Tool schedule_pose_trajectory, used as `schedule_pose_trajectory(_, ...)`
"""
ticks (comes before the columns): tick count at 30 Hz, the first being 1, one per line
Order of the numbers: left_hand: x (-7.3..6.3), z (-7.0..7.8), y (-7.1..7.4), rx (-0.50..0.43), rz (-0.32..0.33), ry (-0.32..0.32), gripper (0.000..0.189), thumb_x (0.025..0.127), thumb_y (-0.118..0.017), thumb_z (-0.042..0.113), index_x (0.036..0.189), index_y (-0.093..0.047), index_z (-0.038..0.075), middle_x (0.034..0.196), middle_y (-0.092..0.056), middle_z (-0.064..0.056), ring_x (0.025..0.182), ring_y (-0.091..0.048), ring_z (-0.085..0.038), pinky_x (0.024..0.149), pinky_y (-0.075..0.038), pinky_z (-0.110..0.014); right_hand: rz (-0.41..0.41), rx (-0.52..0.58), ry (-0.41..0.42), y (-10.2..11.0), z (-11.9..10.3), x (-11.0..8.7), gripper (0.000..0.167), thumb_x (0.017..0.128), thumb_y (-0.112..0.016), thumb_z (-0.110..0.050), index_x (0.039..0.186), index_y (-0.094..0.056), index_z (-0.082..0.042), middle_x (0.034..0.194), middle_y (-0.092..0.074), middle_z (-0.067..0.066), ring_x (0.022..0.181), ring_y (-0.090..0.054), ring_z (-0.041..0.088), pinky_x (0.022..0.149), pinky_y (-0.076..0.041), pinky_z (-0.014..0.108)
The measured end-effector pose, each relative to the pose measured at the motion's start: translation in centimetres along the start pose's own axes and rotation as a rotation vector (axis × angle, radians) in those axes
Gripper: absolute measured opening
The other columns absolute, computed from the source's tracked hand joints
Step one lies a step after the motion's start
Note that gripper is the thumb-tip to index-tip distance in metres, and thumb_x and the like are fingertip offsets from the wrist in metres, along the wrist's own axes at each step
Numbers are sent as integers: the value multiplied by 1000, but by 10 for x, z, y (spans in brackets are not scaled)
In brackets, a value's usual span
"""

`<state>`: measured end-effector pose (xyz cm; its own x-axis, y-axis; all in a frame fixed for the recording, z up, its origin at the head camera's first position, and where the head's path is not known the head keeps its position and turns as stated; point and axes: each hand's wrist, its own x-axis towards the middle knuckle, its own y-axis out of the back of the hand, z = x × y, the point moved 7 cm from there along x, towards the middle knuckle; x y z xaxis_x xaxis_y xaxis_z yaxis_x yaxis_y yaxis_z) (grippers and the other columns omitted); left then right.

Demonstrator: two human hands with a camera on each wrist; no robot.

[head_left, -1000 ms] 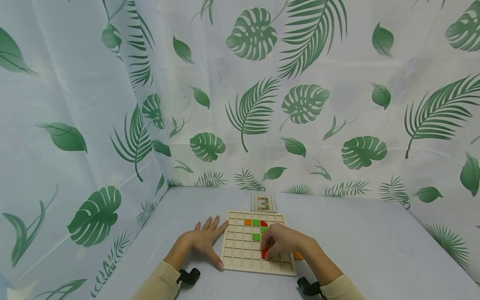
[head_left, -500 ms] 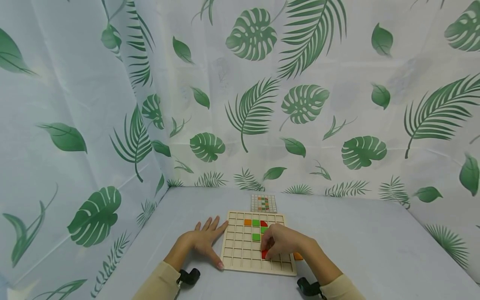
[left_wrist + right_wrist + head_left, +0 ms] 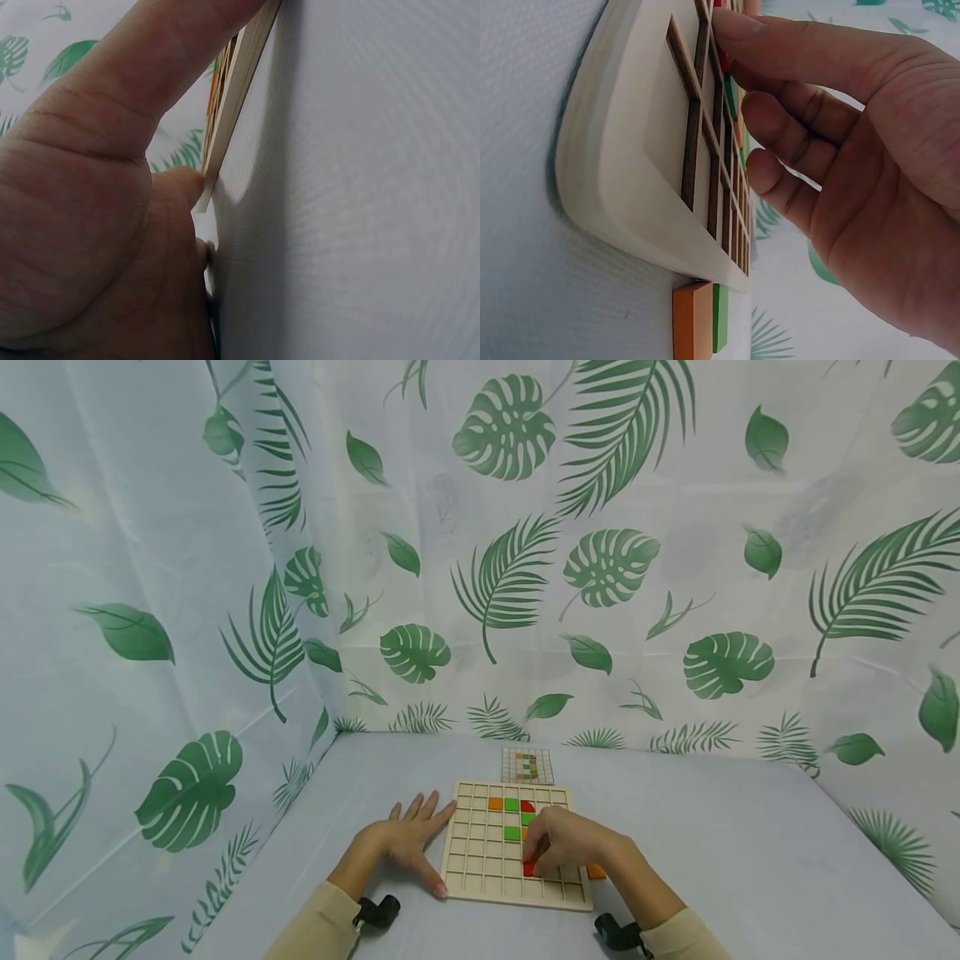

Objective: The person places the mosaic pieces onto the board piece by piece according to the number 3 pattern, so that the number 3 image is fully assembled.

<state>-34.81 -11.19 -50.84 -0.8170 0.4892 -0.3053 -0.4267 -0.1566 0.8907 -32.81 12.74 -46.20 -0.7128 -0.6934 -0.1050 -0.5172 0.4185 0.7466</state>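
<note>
A wooden grid board lies on the table in the head view. My left hand rests flat at its left side, fingers spread, with thumb and index finger touching the board's edge. Over the lower right part, my right hand pinches a red tile at a grid cell; the fingers partly hide it. Farther up sit an orange tile, a green tile, a rounded red tile and more green ones. In the right wrist view, the thumb and fingers meet at the red tile.
Behind the board lies a small card printed with a coloured grid pattern. Just off the board's right edge are a loose orange tile and a green tile. A leaf-patterned curtain stands around the table.
</note>
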Motion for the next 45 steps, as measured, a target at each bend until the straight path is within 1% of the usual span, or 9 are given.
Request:
schedule_pose_trajectory(12, 1, -2, -1, 12, 0, 4, 139, 63, -87, 74, 169, -7, 31, 177, 2, -13, 163, 6, -39, 125, -2, -70, 4, -7, 14, 1, 1, 0, 16, 79, -89, -2, 85, -84, -15, 82, -74, -7, 68, -57, 4, 62, -50, 21)
schedule_pose_trajectory(16, 1, -2, -1, 18, 1, 0, 139, 64, -87, 74, 169, -7, 31, 177, 2, -14, 163, 5, -39, 125, -3, -70, 9, -1, 29, 4, 3, 0, 17, 79, -89, -4, 90, -84, -16, 86, -75, -7, 69, -58, 4, 63, -52, 21)
schedule_pose_trajectory(19, 1, -2, -1, 20, 3, -4, 139, 64, -86, 74, 169, -6, 30, 176, 3, -14, 163, 6, -40, 125, -3, -70, 52, -7, 51, 12, 6, -2, 17, 81, -88, -6, 95, -84, -15, 90, -77, -6, 71, -60, 4, 65, -54, 22)
schedule_pose_trajectory(23, 1, -2, -1, 22, 4, -1, 139, 64, -86, 75, 169, -6, 31, 176, 3, -14, 163, 5, -39, 125, -3, -70, 147, -25, 65, 26, 11, -5, 17, 87, -84, -11, 103, -83, -13, 98, -77, 0, 76, -61, 8, 68, -54, 24)
schedule_pose_trajectory(25, 2, -2, -1, 24, 2, 2, 139, 64, -86, 75, 169, -6, 31, 177, 3, -14, 163, 6, -39, 125, -3, -70, 185, -33, 78, 33, 13, -7, 21, 89, -82, -13, 110, -81, -11, 104, -76, 5, 79, -60, 11, 69, -54, 25)
schedule_pose_trajectory(28, 2, -3, -1, 16, 0, 4, 139, 64, -86, 75, 169, -7, 31, 177, 3, -13, 163, 6, -39, 125, -2, -70, 231, -32, 69, 41, 17, -10, 28, 91, -81, -15, 119, -78, -9, 111, -75, 10, 81, -60, 13, 71, -54, 25)
schedule_pose_trajectory(31, 2, -3, -1, 8, -2, 1, 139, 64, -87, 74, 169, -7, 31, 177, 3, -14, 163, 6, -39, 125, -2, -70, 267, -34, 74, 48, 20, -14, 32, 92, -81, -16, 123, -76, -8, 115, -75, 12, 80, -61, 14, 70, -55, 25)
schedule_pose_trajectory(35, 1, -2, 0, 5, -1, -5, 139, 64, -87, 73, 169, -7, 30, 176, 4, -14, 162, 6, -40, 125, -2, -71, 295, -30, 54, 56, 27, -20, 33, 92, -81, -17, 123, -76, -7, 114, -75, 13, 79, -62, 15, 66, -55, 25)
schedule_pose_trajectory(45, -1, 1, 2, -10, 1, -11, 139, 64, -89, 71, 169, -7, 30, 176, 3, -14, 163, 6, -40, 125, -2, -71, 326, -4, -54, 73, 47, -37, 37, 90, -82, -18, 125, -75, -7, 106, -74, 13, 79, -59, 15, 61, -52, 26)
